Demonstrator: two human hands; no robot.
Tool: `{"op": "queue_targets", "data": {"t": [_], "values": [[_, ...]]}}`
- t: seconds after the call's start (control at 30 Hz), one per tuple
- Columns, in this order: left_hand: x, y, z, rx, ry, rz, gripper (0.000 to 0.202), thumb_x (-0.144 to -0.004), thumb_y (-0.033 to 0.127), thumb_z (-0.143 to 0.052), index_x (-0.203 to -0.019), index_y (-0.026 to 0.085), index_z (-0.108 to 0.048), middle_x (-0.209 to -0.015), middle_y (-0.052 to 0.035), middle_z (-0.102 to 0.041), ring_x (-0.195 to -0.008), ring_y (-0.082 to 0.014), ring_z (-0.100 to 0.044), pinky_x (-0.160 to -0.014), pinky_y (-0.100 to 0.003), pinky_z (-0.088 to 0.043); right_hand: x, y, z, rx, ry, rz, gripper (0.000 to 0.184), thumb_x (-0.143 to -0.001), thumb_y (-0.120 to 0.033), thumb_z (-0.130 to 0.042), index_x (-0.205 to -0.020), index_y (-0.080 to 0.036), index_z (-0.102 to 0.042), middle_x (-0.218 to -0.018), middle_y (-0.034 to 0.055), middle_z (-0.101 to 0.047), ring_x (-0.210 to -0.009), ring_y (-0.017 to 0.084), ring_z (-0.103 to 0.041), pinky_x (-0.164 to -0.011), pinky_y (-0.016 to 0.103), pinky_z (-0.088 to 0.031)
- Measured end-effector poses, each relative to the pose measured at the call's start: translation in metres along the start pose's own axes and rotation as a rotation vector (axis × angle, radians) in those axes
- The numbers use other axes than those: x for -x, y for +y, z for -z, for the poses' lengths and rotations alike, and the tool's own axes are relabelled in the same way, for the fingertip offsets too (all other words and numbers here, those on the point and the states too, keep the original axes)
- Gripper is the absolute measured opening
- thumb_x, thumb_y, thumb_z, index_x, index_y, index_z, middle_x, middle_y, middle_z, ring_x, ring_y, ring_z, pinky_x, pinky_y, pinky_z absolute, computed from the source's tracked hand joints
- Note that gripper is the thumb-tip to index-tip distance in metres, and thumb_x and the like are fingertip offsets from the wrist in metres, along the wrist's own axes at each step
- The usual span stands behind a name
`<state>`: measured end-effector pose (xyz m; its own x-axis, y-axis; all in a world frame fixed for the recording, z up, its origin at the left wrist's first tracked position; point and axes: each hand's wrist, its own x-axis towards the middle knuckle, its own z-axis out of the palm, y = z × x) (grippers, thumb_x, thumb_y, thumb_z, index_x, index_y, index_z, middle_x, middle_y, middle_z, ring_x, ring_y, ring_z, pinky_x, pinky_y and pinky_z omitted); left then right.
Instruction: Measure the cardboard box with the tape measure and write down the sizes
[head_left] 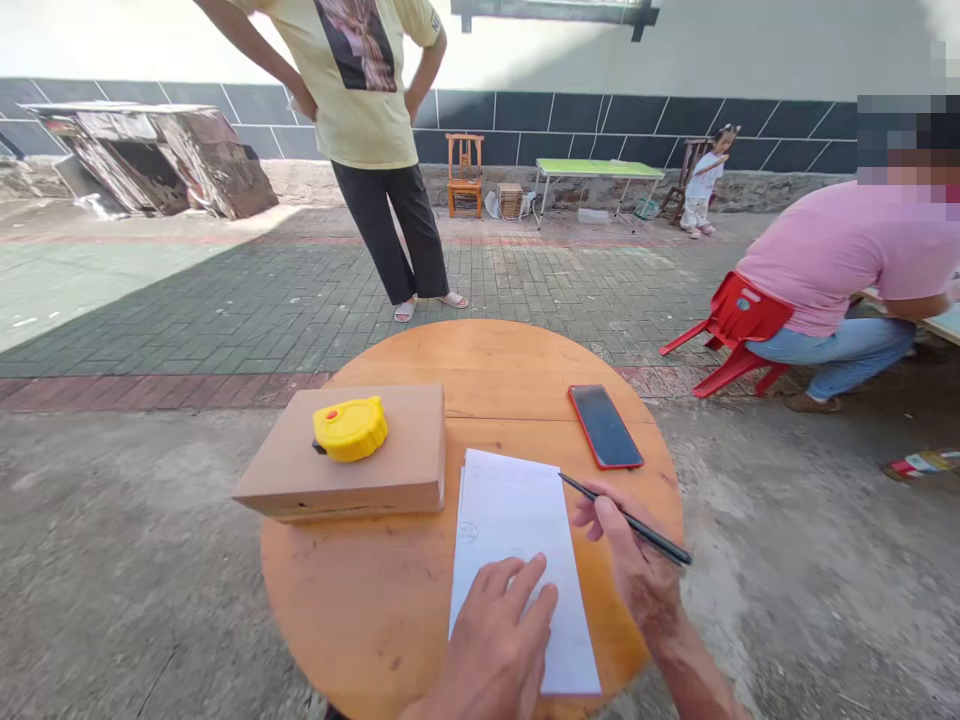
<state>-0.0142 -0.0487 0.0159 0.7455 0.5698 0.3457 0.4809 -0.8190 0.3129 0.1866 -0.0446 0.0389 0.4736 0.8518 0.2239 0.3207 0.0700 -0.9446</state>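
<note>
White paper sheets (517,520) lie on the round wooden table (360,590), with faint writing and a small oval mark at the left edge. My left hand (499,635) rests on the lower part of the paper, fingers stretched out. In my right hand (637,560) is a slim black pen (652,538), its tip at the paper's upper right corner. A phone (606,427) with a red edge lies beyond my right hand. To the left, a yellow tape measure (350,428) sits on a closed brown cardboard box (409,440).
A person in a yellow shirt (367,130) stands beyond the table. At the right, a person in pink sits on a red plastic chair (750,315). By the wall are a wooden chair (464,180), a green folding table (600,168) and a small child (703,185).
</note>
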Motion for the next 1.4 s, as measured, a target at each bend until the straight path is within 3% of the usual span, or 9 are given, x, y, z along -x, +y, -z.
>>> {"op": "queue_targets", "data": {"t": [0.07,0.13,0.27,0.53,0.77,0.97,1.4], "values": [[-0.021,0.003,-0.002,0.0,-0.045,0.016,0.038,-0.079,0.008,-0.048,-0.114,0.017,-0.057,-0.13,-0.0119,-0.061,-0.092,-0.0255,-0.062,-0.075,-0.04,-0.056,-0.009,0.008,-0.008,0.044,-0.032,0.012,0.025,-0.092,-0.038,-0.053,-0.099,-0.019,-0.068,-0.079,0.0047,-0.073,-0.069,0.018,-0.069,-0.061,0.029,-0.055],[-0.037,0.002,-0.005,-0.014,-0.086,0.029,0.036,-0.079,0.007,-0.047,-0.113,0.016,-0.056,-0.126,-0.0126,-0.063,-0.085,-0.0249,-0.062,-0.069,-0.04,-0.056,-0.017,0.014,-0.014,0.1,-0.025,0.031,0.02,-0.09,-0.037,-0.056,-0.088,-0.019,-0.066,-0.07,0.0022,-0.069,-0.063,0.017,-0.067,-0.06,0.028,-0.054],[-0.052,-0.009,-0.011,-0.05,-0.104,0.067,0.029,-0.082,0.003,-0.042,-0.104,0.016,-0.057,-0.115,-0.0129,-0.066,-0.086,-0.025,-0.064,-0.07,-0.039,-0.057,-0.026,0.022,-0.023,0.148,-0.057,0.05,0.02,-0.089,-0.035,-0.055,-0.081,-0.019,-0.064,-0.056,-0.0025,-0.061,-0.049,0.015,-0.061,-0.053,0.025,-0.051],[-0.049,-0.023,-0.021,-0.059,-0.07,0.046,0.022,-0.084,0.005,-0.045,-0.092,0.018,-0.06,-0.111,-0.01,-0.068,-0.077,-0.0218,-0.065,-0.066,-0.036,-0.057,-0.029,0.031,-0.028,0.257,-0.123,0.072,0.025,-0.092,-0.036,-0.049,-0.08,-0.02,-0.063,-0.052,-0.0035,-0.057,-0.045,0.013,-0.056,-0.05,0.024,-0.047],[-0.05,-0.023,-0.019,-0.057,-0.085,0.064,0.027,-0.084,0.01,-0.045,-0.105,0.015,-0.061,-0.137,-0.0163,-0.056,-0.077,-0.0235,-0.065,-0.063,-0.039,-0.057,-0.026,0.037,-0.03,0.288,-0.148,0.054,0.024,-0.093,-0.035,-0.049,-0.081,-0.02,-0.062,-0.055,-0.0031,-0.058,-0.049,0.014,-0.056,-0.054,0.025,-0.048],[-0.053,-0.021,-0.019,-0.063,-0.075,0.085,0.026,-0.084,0.012,-0.043,-0.103,0.016,-0.061,-0.129,-0.0159,-0.062,-0.079,-0.0243,-0.066,-0.062,-0.038,-0.056,-0.027,0.036,-0.03,0.326,-0.149,0.07,0.024,-0.094,-0.035,-0.049,-0.08,-0.02,-0.061,-0.055,-0.0028,-0.058,-0.05,0.014,-0.056,-0.055,0.025,-0.048],[-0.052,-0.022,-0.021,0.014,-0.094,0.138,0.026,-0.085,0.014,-0.049,-0.108,0.017,-0.06,-0.133,-0.0135,-0.059,-0.087,-0.0262,-0.067,-0.068,-0.042,-0.059,-0.029,0.037,-0.032,0.368,-0.152,0.102,0.022,-0.093,-0.033,-0.05,-0.081,-0.02,-0.062,-0.054,-0.003,-0.058,-0.049,0.014,-0.057,-0.056,0.026,-0.048]]}}
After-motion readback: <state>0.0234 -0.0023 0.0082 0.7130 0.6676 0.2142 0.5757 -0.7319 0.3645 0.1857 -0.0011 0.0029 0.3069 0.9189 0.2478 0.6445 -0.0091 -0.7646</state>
